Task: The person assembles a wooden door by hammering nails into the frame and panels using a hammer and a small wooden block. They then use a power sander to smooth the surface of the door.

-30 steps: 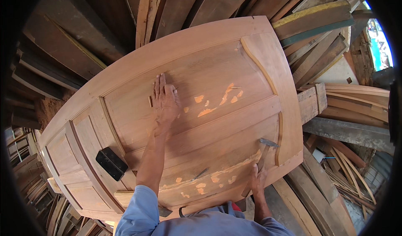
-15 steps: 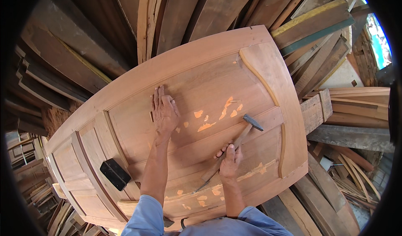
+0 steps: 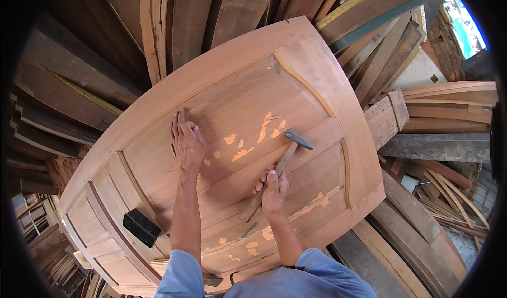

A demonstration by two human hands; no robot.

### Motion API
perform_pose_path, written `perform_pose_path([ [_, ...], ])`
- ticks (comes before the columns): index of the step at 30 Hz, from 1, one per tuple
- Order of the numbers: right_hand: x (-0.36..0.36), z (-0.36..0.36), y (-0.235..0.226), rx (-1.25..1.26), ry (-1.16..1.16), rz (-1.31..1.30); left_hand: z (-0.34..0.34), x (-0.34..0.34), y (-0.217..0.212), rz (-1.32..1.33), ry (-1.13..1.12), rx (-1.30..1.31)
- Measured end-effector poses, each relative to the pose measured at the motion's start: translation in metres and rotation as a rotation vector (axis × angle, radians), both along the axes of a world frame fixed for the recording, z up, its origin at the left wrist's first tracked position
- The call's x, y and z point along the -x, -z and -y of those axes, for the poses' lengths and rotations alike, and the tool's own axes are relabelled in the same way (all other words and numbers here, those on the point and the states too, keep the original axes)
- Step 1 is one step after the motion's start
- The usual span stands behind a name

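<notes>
A large wooden door point(image 3: 232, 89) with raised mouldings lies flat before me. My left hand point(image 3: 188, 145) rests on its panel, palm down and fingers stretched out; a small dark sliver beside it is too small to name. My right hand point(image 3: 274, 193) grips a hammer point(image 3: 288, 158) by its wooden handle. The steel head points away to the right, over the panel. Pale orange filler patches point(image 3: 243, 155) mark the wood between the hands and nearer to me. A thin dark metal tool point(image 3: 247, 232) lies on the door below the handle's end.
A black box-shaped object point(image 3: 141, 227) sits on the door at the left. Stacked planks point(image 3: 243, 12) stand along the far side. More boards point(image 3: 441, 142) and thin offcuts point(image 3: 449, 200) are piled at the right. A wooden piece point(image 3: 212, 280) lies at the near edge.
The whole view has shifted, so the door appears further left and up. My left hand stays flat on the panel, and my right still holds the hammer in nearly the same spot.
</notes>
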State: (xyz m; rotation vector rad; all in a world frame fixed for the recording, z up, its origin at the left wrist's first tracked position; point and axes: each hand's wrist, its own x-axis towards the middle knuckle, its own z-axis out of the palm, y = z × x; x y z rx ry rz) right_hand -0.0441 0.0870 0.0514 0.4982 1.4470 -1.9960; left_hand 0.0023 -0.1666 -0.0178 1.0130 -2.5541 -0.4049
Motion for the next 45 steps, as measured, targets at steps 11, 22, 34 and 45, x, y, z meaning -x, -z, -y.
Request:
perform_pose_path([
  [11, 0.002, -0.045, -0.001, -0.414, -0.292, -0.454, 0.002, 0.002, 0.002, -0.071, 0.03, -0.001],
  [22, -0.024, -0.121, 0.021, -1.036, -0.625, -0.91, -0.012, -0.029, 0.002, -0.153, -0.057, -0.071],
  [34, -0.019, -0.121, 0.03, -1.233, -0.769, -0.824, -0.045, -0.136, -0.025, -0.122, -0.677, -0.192],
  [45, -0.02, -0.119, 0.023, -1.061, -0.687, -0.87, -0.046, -0.149, -0.015, -0.014, -0.543, -0.055],
])
